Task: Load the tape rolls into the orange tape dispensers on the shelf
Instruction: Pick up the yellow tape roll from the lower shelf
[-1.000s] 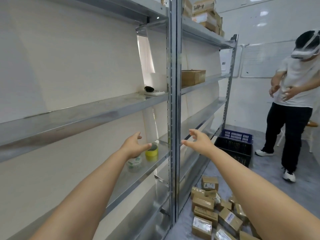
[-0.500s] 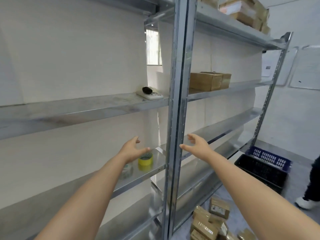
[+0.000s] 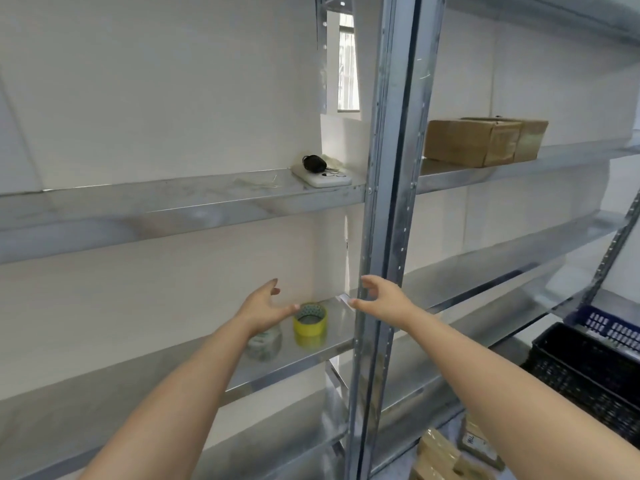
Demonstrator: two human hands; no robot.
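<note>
Two tape rolls stand on the lower metal shelf (image 3: 173, 386): a yellow tape roll (image 3: 310, 323) and, left of it, a clear tape roll (image 3: 265, 342) partly hidden behind my left wrist. My left hand (image 3: 265, 306) hovers open just above and left of the yellow roll, touching nothing. My right hand (image 3: 379, 297) is open too, held in front of the steel upright (image 3: 388, 202), to the right of the rolls. No orange tape dispenser is in sight.
On the upper shelf (image 3: 180, 199) lies a white flat device (image 3: 322, 176) with a black object on it. Cardboard boxes (image 3: 485, 140) stand on the right bay's shelf. A black crate (image 3: 588, 372) and small parcels (image 3: 446, 455) are on the floor at right.
My view has swung left and closer to the shelf; the person at right has left the frame. Both hands have stayed open, spread in front of the tape rolls.
</note>
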